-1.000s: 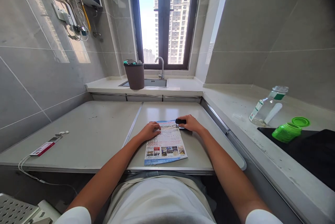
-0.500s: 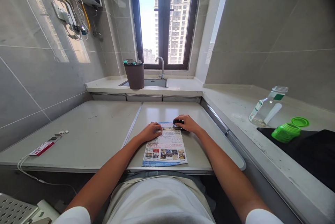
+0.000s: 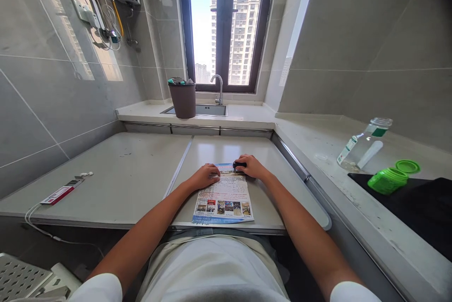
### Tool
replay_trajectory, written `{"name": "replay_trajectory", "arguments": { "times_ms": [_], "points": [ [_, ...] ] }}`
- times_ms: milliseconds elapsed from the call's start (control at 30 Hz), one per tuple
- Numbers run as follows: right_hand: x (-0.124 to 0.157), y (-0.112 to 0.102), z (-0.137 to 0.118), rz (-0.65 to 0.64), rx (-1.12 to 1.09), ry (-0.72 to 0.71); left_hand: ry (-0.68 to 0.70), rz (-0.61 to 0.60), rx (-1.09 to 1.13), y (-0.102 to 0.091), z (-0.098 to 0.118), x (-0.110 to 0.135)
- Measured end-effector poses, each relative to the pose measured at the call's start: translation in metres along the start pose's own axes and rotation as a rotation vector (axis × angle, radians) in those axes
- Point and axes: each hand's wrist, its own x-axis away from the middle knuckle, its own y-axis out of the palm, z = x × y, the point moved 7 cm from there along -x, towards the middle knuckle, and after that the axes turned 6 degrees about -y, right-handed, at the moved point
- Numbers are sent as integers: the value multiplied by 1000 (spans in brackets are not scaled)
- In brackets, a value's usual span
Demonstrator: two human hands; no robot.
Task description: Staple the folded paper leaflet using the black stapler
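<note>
A printed leaflet (image 3: pixel 226 191) with coloured photos along its bottom lies on the white table in front of me. My left hand (image 3: pixel 205 176) rests at its upper left edge, fingers curled over the paper with the thumb close to them. At the upper right edge, my right hand (image 3: pixel 250 166) is closed around a small black stapler (image 3: pixel 239 164). The stapler sits over the top of the leaflet, and my fingers hide part of it. Whether its jaws are pressed together, I cannot tell.
The folding table (image 3: pixel 141 175) has a red-and-white power strip (image 3: pixel 61 192) at its left. On the right counter stand a clear jar (image 3: pixel 363 146) and an open green container (image 3: pixel 387 180) beside black cloth (image 3: pixel 423 208). A brown bin (image 3: pixel 182 99) stands by the sink (image 3: pixel 212 110).
The camera view has shifted slightly. Both hands stay at the upper part of the leaflet, the right still holding the stapler, with barely any visible movement.
</note>
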Motion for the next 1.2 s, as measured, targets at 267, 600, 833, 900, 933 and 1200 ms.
{"name": "replay_trajectory", "arguments": {
  "times_ms": [267,600,833,900,933,1200],
  "points": [
    [-1,5,5,-1,6,31,7,3,-13,1,-2,0],
    [-3,8,4,-30,43,98,12,3,-28,1,0,0],
    [-5,11,-2,-98,128,193,18,6,-24,2,-1,-1],
    [-5,11,-4,-125,148,207,12,0,-33,3,-1,-1],
    [-5,11,-6,-137,155,213,6,-5,-39,3,-1,-1],
    [-9,16,-17,-234,290,209,-1,-5,-63,4,-5,-2]
  ]
}}
